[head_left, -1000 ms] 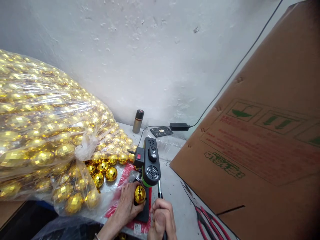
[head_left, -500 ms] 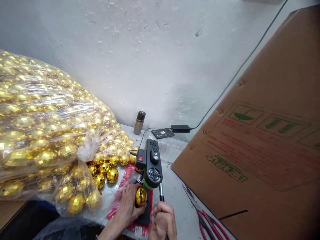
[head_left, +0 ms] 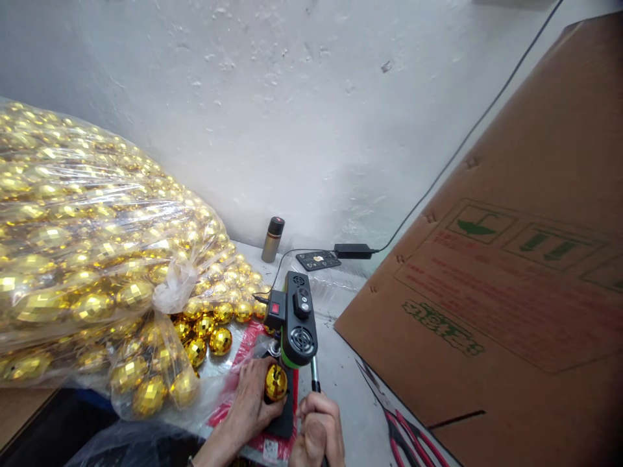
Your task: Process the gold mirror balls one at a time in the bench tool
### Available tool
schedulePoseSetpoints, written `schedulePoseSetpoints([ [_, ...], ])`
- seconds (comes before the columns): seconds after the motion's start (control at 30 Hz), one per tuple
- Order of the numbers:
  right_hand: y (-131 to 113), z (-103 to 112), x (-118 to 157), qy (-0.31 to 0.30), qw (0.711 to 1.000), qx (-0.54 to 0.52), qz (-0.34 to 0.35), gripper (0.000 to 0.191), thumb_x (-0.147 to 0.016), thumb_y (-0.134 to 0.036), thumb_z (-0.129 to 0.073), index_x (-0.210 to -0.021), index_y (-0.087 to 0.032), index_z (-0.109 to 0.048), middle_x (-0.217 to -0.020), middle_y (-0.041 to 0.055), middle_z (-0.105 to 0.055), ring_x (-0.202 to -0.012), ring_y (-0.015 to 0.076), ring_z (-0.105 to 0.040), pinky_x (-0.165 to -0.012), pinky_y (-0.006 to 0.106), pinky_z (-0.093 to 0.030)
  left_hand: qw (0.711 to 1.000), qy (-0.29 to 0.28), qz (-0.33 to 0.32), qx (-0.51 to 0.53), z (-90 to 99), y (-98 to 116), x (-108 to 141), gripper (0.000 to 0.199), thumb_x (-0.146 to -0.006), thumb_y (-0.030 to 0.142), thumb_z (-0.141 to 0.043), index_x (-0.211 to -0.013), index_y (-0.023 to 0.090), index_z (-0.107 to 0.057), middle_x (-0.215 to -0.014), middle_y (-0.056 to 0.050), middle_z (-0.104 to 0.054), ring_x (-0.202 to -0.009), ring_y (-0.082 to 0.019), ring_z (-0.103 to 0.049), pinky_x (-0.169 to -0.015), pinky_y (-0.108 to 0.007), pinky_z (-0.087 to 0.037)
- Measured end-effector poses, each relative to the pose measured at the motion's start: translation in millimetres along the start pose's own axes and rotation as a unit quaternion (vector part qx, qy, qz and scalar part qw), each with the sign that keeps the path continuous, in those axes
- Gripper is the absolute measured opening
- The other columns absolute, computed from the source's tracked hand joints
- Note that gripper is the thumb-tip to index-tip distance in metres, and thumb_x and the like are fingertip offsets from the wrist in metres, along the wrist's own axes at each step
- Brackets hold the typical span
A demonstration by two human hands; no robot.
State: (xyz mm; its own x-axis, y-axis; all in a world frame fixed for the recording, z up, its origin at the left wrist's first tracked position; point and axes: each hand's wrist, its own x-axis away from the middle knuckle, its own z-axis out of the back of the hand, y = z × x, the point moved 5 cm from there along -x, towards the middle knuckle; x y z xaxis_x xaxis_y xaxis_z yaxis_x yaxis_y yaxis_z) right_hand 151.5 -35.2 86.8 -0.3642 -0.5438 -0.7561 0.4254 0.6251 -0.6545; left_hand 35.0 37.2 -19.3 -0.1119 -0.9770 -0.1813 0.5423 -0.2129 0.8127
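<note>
A gold faceted ball (head_left: pixel 276 383) is gripped by my left hand (head_left: pixel 249 401), whose fingers and thumb curve round its left side and underside. The ball is over the black base (head_left: pixel 283 420) of a small bench press. Above and behind it stands the press's black head (head_left: pixel 299 318), with round vents and a box with a red switch (head_left: pixel 275 309) on its left. My right hand (head_left: pixel 319 428) is wrapped round the press's lever (head_left: pixel 315 373), just right of the ball. Red plastic (head_left: pixel 243 350) lies under the base.
A large clear bag (head_left: pixel 97 227) of gold balls fills the left. Loose gold balls (head_left: pixel 220 340) lie beside it. Behind stand a bottle (head_left: pixel 272 240), a phone-like slab (head_left: pixel 318 260) and a power adapter (head_left: pixel 353 251). Right are red-handled scissors (head_left: pixel 394 421) and a cardboard box (head_left: pixel 487 259).
</note>
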Motion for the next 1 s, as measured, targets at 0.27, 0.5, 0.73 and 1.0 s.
schedulePoseSetpoints([
  [0.27,4.6,-4.2,0.8,0.074,0.996,0.004,0.039,0.035,-0.101,-0.020,-0.045,-0.066,-0.022,-0.048,-0.067,-0.0020,-0.053,-0.058,0.0135,-0.050,-0.064,0.031,-0.042,1.000,-0.008,-0.003,-0.002,0.2,1.2,-0.7,0.052,-0.074,0.025,-0.073,-0.125,0.018,-0.063,-0.119,-0.015,-0.069,-0.113,-0.037,-0.060,-0.101,-0.058,-0.045],
  [0.5,17.3,-11.9,17.0,0.040,0.992,0.010,0.120,0.035,-0.103,-0.019,-0.042,-0.069,-0.020,-0.049,-0.073,-0.0008,-0.055,-0.060,0.0114,-0.052,-0.066,0.029,-0.045,1.000,-0.017,0.001,-0.006,3.3,5.4,-1.2,0.051,-0.074,0.028,-0.073,-0.122,0.017,-0.063,-0.114,-0.014,-0.069,-0.109,-0.036,-0.061,-0.099,-0.058,-0.046],
  [0.73,-15.7,-4.5,-27.9,0.027,0.999,-0.019,-0.020,0.031,-0.103,-0.017,-0.045,-0.072,-0.020,-0.051,-0.069,-0.0013,-0.050,-0.053,0.0097,-0.043,-0.049,0.023,-0.036,1.000,-0.008,-0.007,-0.021,5.2,6.6,-3.4,0.053,-0.074,0.024,-0.072,-0.125,0.017,-0.061,-0.118,-0.015,-0.069,-0.112,-0.036,-0.062,-0.101,-0.058,-0.047],
  [1.0,-30.3,0.8,-46.9,-0.079,0.997,0.013,0.013,0.027,-0.101,-0.012,-0.046,-0.077,-0.020,-0.055,-0.073,-0.0002,-0.053,-0.060,0.0104,-0.052,-0.054,0.020,-0.043,0.989,0.037,-0.111,-0.091,17.1,-20.0,52.4,0.095,-0.070,0.054,-0.085,-0.149,0.020,-0.044,-0.149,-0.023,-0.055,-0.136,-0.045,-0.052,-0.108,-0.060,-0.046],
])
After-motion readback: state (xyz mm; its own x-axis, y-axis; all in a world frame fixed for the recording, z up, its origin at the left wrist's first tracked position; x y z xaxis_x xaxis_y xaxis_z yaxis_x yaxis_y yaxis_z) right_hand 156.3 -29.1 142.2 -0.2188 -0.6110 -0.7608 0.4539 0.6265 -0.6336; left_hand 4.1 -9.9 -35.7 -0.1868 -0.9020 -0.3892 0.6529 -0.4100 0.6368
